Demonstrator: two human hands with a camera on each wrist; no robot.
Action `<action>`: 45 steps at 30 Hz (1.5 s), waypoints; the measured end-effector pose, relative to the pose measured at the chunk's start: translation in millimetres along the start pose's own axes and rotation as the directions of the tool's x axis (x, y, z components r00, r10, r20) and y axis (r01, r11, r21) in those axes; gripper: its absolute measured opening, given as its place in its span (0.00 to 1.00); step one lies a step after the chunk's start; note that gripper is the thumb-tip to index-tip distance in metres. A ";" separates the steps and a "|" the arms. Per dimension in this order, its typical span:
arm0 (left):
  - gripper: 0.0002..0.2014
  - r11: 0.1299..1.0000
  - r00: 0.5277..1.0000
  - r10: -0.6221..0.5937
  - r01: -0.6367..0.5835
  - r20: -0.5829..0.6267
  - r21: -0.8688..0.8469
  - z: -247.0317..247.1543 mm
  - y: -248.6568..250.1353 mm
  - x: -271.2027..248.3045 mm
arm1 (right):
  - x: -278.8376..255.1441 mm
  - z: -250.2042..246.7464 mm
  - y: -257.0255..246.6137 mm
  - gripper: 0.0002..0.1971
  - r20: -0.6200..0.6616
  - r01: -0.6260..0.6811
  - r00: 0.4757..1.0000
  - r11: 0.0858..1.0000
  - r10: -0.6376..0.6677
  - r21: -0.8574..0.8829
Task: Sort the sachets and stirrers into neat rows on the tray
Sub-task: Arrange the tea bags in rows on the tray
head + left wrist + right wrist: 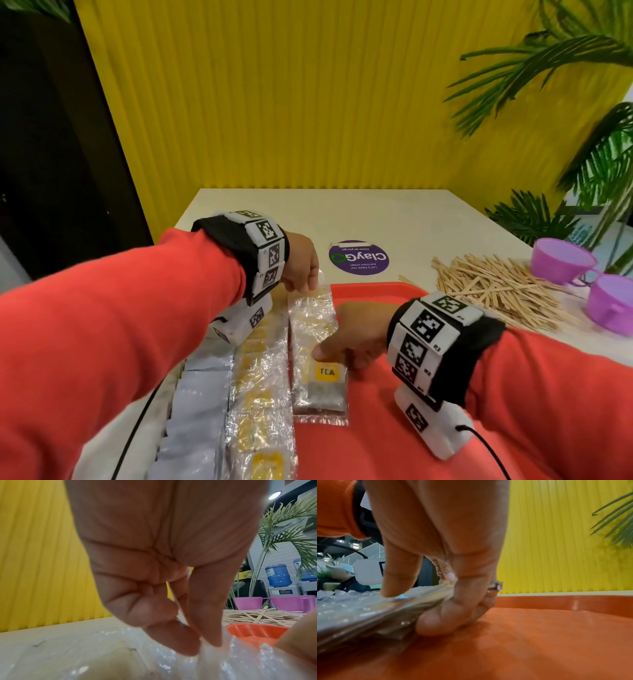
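Observation:
A red tray (394, 428) holds three columns of sachets. Silver sachets (198, 404) lie at the left, with clear-wrapped ones with yellow labels (260, 394) beside them. The third column is a stack of clear tea sachets (317, 380) with a yellow TEA label. My left hand (305, 286) pinches the far end of this stack; its fingertips (188, 646) press the clear wrap (223, 660). My right hand (334, 354) grips the stack's right side, thumb (397, 582) on top of the tea sachets (359, 612) and fingers (440, 622) curled under them on the tray (539, 635). Wooden stirrers (496, 291) lie in a loose pile on the table, right of the tray.
Two purple cups (561, 260) (609, 305) stand beyond the stirrers at the right edge. A purple round sticker (358, 257) is on the white table (376, 212) behind the tray. A yellow ribbed wall and plants (565, 68) close the back and right.

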State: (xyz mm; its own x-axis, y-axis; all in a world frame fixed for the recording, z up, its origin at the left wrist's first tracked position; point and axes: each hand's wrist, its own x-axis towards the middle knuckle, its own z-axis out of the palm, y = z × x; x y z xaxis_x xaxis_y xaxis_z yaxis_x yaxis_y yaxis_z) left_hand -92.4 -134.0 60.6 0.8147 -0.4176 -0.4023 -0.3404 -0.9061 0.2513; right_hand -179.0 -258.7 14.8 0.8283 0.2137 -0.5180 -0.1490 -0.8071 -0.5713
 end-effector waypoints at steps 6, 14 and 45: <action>0.10 1.000 1.000 -0.002 0.002 -0.009 0.023 1.0 1.0 -2.6 | -12.8 7.9 -10.1 0.21 0.010 0.001 1.000 0.959 0.002 -0.285; 0.11 0.997 0.999 -0.007 0.009 -0.034 0.073 5.8 8.1 -8.7 | -20.2 12.2 -12.5 0.16 -0.042 0.023 0.998 0.956 -0.037 -0.294; 0.36 0.984 0.994 -0.105 0.103 0.006 0.143 50.2 29.3 -67.2 | -64.0 25.4 -11.0 0.22 -0.049 -0.101 0.995 0.949 0.090 -0.298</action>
State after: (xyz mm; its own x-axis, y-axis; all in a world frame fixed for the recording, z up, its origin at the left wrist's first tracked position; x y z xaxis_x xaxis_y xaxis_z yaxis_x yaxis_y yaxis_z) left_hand -180.8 -135.9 50.8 0.8429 -0.3209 -0.4319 -0.3185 -0.9445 0.0802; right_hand -244.0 -249.5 38.1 0.8369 0.1128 -0.5355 -0.0639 -0.9517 -0.3003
